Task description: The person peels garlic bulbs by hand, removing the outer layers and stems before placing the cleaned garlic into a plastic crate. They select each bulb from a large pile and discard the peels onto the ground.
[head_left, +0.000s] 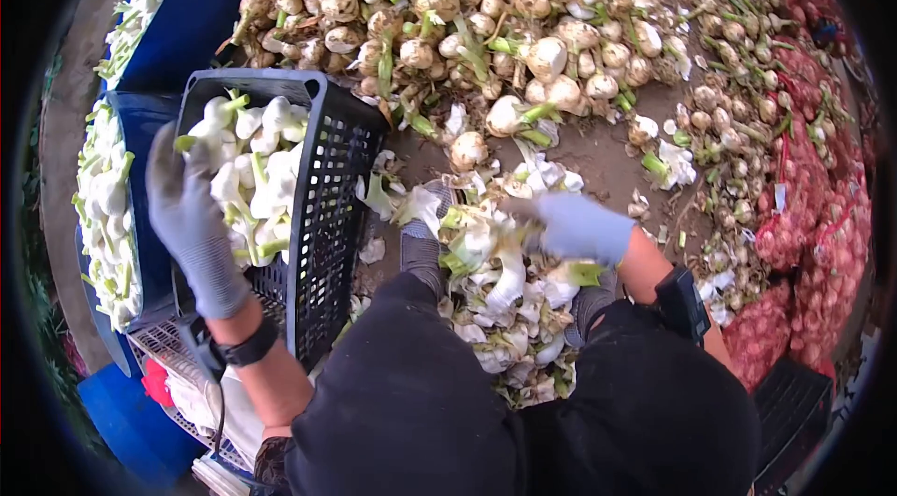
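Note:
My left hand, in a grey glove, hovers with fingers spread over the near edge of a black plastic crate filled with peeled white garlic bulbs. My right hand, also gloved, reaches into the heap of white skins and green trimmings between my knees; it is blurred, and whether it grips anything cannot be made out. A big pile of unpeeled garlic bulbs with green stems lies on the ground just beyond.
Red mesh sacks of garlic line the right side. Blue tubs with cleaned garlic stand at the left. A white crate sits under the black one. My dark-trousered legs fill the foreground.

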### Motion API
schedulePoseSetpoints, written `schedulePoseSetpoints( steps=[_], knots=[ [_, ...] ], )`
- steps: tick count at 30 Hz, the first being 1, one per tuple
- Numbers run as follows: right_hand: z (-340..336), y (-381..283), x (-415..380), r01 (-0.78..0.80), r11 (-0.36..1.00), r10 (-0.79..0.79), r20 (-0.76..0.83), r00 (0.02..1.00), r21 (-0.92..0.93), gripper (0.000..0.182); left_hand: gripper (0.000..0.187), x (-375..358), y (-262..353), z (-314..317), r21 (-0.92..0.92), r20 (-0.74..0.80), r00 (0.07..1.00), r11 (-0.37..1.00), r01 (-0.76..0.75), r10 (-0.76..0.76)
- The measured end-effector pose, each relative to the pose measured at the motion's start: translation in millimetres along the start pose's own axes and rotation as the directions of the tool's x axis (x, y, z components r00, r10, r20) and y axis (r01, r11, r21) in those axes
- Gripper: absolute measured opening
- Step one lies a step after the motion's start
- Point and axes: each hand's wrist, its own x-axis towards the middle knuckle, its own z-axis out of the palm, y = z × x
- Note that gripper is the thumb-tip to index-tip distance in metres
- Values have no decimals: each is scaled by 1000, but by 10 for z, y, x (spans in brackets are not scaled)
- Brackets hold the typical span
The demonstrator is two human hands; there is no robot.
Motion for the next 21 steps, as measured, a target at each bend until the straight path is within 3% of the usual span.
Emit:
schedulePoseSetpoints(
  steps=[1, 2, 3, 4, 5, 6, 7, 8, 9, 11, 13, 15, 17, 18, 19, 21],
  knots=[
    [-15, 0, -44, -150, 981, 145, -51, 988, -120, 37, 37, -33, 21, -144, 136, -46, 997, 989, -59, 66],
    [35, 125, -159, -29, 988, 78, -329, 941, 151, 34, 38, -92, 67, -210, 106, -67, 995, 992, -64, 72],
    [45, 301, -335, 165, 920, 83, -589, 804, 355, 35, 39, -164, 91, -262, 76, -94, 993, 995, -68, 75],
    [-10, 346, -634, -112, 990, 141, -578, 804, 85, 27, 39, -246, 86, -291, -68, -50, 999, 998, -20, 16],
    [-42, 386, -1006, -368, 908, 190, -585, 789, -202, 20, 39, -343, 121, -250, -185, -35, 997, 981, 66, -73],
    [163, 655, -1357, -554, 814, 369, -584, 723, -172, 18, 37, -433, 152, -199, -239, 4, 994, 965, 106, -108],
    [539, 1340, -1881, -566, 742, 387, -460, 799, -359, 22, 36, -516, 130, -167, -291, 48, 989, 946, 147, -139],
    [778, 1377, -2119, -613, 701, 539, -293, 790, -364, 23, 34, -566, 75, -116, -261, 42, 992, 957, 127, -120],
    [953, 1211, -2214, -615, 709, 594, -179, 784, -344, 25, 34, -611, 41, -60, -262, 65, 991, 956, 131, -118],
    [1228, 718, -2134, -549, 802, 549, -71, 833, -235, 31, 34, -685, -58, -1, -259, 161, 973, 944, 204, -166],
    [1372, 120, -1821, -396, 909, 386, -93, 918, -133, 37, 34, -733, -66, 82, -211, 198, 963, 951, 225, -184],
    [1376, -275, -1359, -213, 968, 176, -242, 954, -136, 44, 34, -749, -113, 146, -291, 249, 935, 902, 319, -251],
    [1215, -441, -743, -108, 945, -71, -519, 852, -308, 51, 33, -804, -121, 147, -359, 300, 909, 849, 387, -288],
    [1162, -439, -440, -171, 899, -124, -609, 783, -403, 57, 33, -802, -164, 130, -338, 305, 913, 866, 368, -269],
    [1105, -390, -118, -164, 908, -150, -666, 730, -384, 58, 33, -801, -181, 119, -320, 305, 918, 880, 350, -254],
    [1092, -286, 411, -311, 845, -54, -648, 760, -436, 59, 32, -790, -107, 100, -263, 238, 941, 917, 301, -240]
  ],
)
